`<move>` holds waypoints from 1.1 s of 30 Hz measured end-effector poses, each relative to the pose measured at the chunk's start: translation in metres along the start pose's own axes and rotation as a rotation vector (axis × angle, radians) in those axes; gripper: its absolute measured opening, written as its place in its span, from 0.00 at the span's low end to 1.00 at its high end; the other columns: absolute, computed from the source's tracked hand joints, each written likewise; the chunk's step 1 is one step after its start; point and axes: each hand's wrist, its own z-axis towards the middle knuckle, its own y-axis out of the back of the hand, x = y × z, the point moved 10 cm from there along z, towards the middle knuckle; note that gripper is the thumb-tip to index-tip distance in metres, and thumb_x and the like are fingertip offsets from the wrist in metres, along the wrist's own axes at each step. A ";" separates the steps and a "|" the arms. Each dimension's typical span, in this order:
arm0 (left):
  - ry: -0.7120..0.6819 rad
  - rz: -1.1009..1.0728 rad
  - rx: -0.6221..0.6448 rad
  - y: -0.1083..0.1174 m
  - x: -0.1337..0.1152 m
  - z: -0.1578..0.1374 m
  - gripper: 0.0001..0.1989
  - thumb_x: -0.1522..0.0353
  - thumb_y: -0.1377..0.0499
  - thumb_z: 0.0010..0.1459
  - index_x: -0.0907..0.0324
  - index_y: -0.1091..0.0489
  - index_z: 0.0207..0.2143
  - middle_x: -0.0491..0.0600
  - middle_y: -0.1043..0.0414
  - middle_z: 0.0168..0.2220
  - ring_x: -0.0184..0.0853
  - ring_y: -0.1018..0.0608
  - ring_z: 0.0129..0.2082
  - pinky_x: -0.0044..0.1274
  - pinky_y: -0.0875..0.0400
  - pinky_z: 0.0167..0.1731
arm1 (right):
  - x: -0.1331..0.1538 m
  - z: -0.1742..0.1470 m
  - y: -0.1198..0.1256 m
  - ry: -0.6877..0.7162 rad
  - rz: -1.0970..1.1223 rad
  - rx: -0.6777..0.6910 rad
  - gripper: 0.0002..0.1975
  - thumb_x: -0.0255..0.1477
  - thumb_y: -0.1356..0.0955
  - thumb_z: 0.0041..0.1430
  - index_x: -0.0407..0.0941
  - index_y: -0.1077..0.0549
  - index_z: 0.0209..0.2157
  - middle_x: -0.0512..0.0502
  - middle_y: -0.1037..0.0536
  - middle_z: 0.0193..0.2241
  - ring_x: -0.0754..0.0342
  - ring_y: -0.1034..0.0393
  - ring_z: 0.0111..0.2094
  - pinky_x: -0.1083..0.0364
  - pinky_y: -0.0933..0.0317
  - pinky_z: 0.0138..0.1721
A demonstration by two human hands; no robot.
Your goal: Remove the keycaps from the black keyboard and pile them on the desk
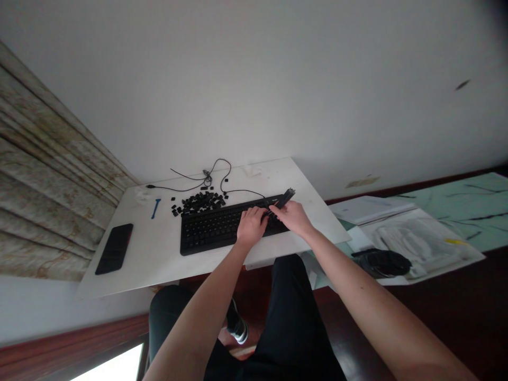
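A black keyboard lies on the white table, with a patch of its keys under my hands. My left hand rests on its right half, fingers lying over the keys and nothing visible in them. Just beside it, my right hand is closed around a slim black tool, whose far end pokes up past the fingers and looks frayed or bristly. The tool's lower end points down at the keys near my left fingertips; its exact kind is too small to tell. Behind the keyboard is a heap of loose black keycaps.
The keyboard's cable loops across the back of the white table. A blue tool and a black phone lie at the left. To the right, a lower marble-patterned surface carries papers, plastic wrapping and a black item.
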 end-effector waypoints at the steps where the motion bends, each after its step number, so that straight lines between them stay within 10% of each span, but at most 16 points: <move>1: 0.003 0.002 -0.003 0.000 0.000 0.000 0.12 0.66 0.48 0.69 0.55 0.30 0.52 0.51 0.26 0.49 0.40 0.28 0.51 0.33 0.35 0.52 | 0.001 0.000 -0.001 0.007 -0.005 0.002 0.12 0.39 0.29 0.59 0.46 0.23 0.27 0.46 0.21 0.19 0.47 0.22 0.25 0.55 0.32 0.28; 21: -0.009 0.078 0.029 -0.002 -0.002 0.001 0.11 0.65 0.47 0.69 0.56 0.29 0.49 0.52 0.27 0.47 0.43 0.29 0.50 0.35 0.35 0.50 | 0.014 0.018 -0.021 0.044 -0.025 0.216 0.04 0.29 0.28 0.58 0.46 0.20 0.30 0.46 0.18 0.26 0.49 0.22 0.25 0.55 0.30 0.29; 33: -0.024 0.093 0.067 -0.007 -0.003 0.003 0.13 0.64 0.48 0.69 0.54 0.29 0.52 0.54 0.29 0.48 0.45 0.31 0.52 0.37 0.35 0.50 | 0.030 -0.028 -0.018 0.320 -0.068 0.127 0.10 0.34 0.33 0.64 0.47 0.21 0.41 0.43 0.16 0.38 0.45 0.20 0.40 0.51 0.29 0.43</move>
